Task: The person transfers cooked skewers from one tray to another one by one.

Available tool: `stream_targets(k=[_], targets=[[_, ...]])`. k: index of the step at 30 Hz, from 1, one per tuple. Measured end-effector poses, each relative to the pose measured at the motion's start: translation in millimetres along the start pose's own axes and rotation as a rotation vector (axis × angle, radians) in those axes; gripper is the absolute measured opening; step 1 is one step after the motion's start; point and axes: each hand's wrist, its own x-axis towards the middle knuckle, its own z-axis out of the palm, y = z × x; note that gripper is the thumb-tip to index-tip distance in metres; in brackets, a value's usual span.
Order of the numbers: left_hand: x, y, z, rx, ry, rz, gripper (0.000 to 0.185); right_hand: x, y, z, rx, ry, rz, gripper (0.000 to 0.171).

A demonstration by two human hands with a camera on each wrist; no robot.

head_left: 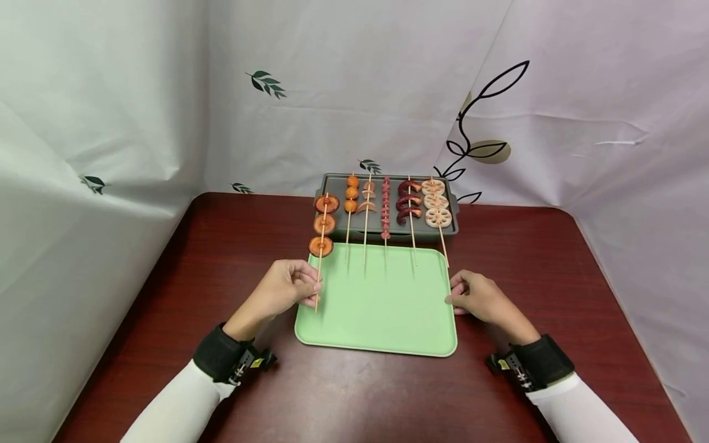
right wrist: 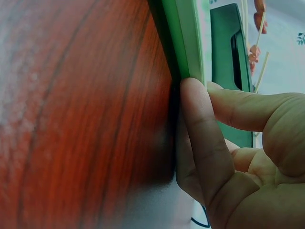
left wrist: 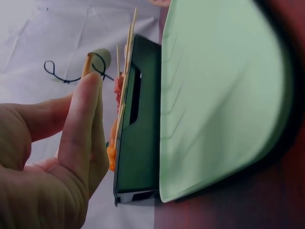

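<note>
My left hand (head_left: 311,289) pinches the wooden stick of a skewer (head_left: 321,246) that carries three orange-brown round slices. It lies slanted from the green tray's (head_left: 382,320) left edge up to the dark grey grill pan (head_left: 448,229). In the left wrist view the fingers (left wrist: 86,119) close on the stick (left wrist: 87,64) beside the pan (left wrist: 140,138) and the tray (left wrist: 224,95). My right hand (head_left: 451,300) grips the tray's right rim; the right wrist view shows a finger (right wrist: 195,124) pressed against the rim (right wrist: 188,43), with the thumb over it.
Several other skewers (head_left: 410,206) lie on the grill pan with their sticks reaching over the tray's far edge. Everything stands on a dark red wooden table (head_left: 221,246), with white leaf-patterned sheets (head_left: 354,92) behind and at both sides.
</note>
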Motion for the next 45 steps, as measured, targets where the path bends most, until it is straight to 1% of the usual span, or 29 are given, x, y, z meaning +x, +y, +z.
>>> stream_targets(k=[6, 14, 20, 26, 31, 34, 39, 45], targets=[[-13.9, -4.8, 1.5, 0.007, -0.033, -0.001, 0.014, 1.4, 1.0, 0.5, 0.003, -0.001, -0.001, 0.026], [-29.3, -15.0, 7.9, 0.025, -0.056, -0.007, 0.012, 1.6, -1.0, 1.3, 0.010, 0.002, -0.005, 0.027], [-37.7, -24.1, 12.2, 0.027, -0.068, -0.014, 0.013, 1.1, -1.2, 2.8, 0.015, 0.000, -0.014, 0.029], [-45.9, -29.1, 15.4, 0.021, -0.081, -0.019, 0.012, 1.1, -0.2, 2.0, 0.015, 0.000, -0.005, 0.027], [-50.2, -32.4, 17.6, 0.018, -0.084, -0.036, 0.011, 0.7, 1.0, 0.6, 0.025, 0.001, 0.007, 0.028], [-51.3, -35.2, 18.7, -0.003, -0.081, -0.051, 0.011, 0.2, 1.0, 0.1, 0.021, 0.004, 0.013, 0.028], [-51.3, -39.0, 18.6, -0.035, -0.075, -0.060, 0.012, 0.1, 0.7, 0.6, 0.022, 0.000, 0.018, 0.029], [-49.8, -41.2, 17.0, -0.032, -0.067, -0.082, 0.011, -0.2, -0.5, 0.8, 0.028, -0.004, 0.008, 0.029]])
